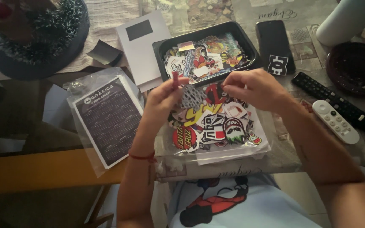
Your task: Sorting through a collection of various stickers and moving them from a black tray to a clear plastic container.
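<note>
My left hand (pixel 164 98) and my right hand (pixel 253 88) are raised together over a pile of colourful stickers (pixel 211 122) lying on a clear plastic sleeve. Between the fingertips of both hands I pinch a small sticker (pixel 193 96) with a grey patterned face; a small red bit shows at my left thumb. Just beyond my hands sits a black tray (pixel 250 38) filled with more stickers. A red string is tied around my left wrist.
A dark calendar card in a clear bag (pixel 106 120) lies to the left, with a white envelope (pixel 144 46) behind it. A black phone (pixel 274 46), a black remote (pixel 339 103) and a white remote (pixel 335 121) lie to the right. A dark dish (pixel 355 69) and a decoration (pixel 34 33) sit at the corners.
</note>
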